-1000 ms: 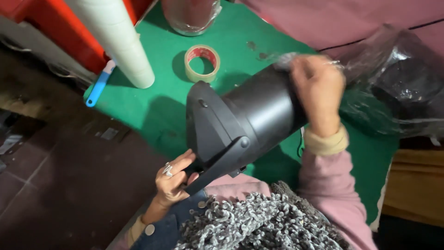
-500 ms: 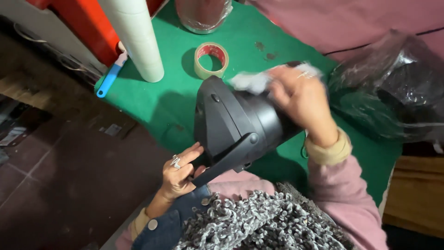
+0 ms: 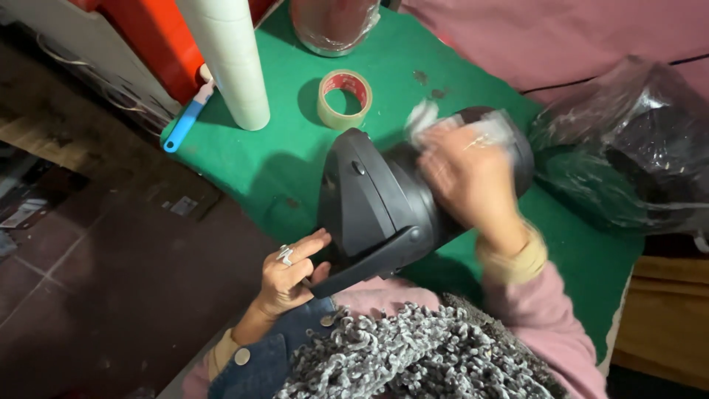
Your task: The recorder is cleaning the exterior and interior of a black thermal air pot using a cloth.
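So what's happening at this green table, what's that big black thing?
A person is handling a black helmet-like shell with a visor over a green table. The left hand steadies its lower edge, a ring on one of the fingers. The right hand, blurred, presses a pale cloth or wad against the rounded top. Nearby stand a roll of tape, a white paper roll, a blue-handled tool and a plastic-wrapped dark item.

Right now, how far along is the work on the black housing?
Done: the black housing is up off the green mat, braced at its handle by the left hand. In hand: the right hand presses a blurred white wad on its rounded body. Left: the tape roll lies untouched; a plastic-wrapped black item sits alongside.
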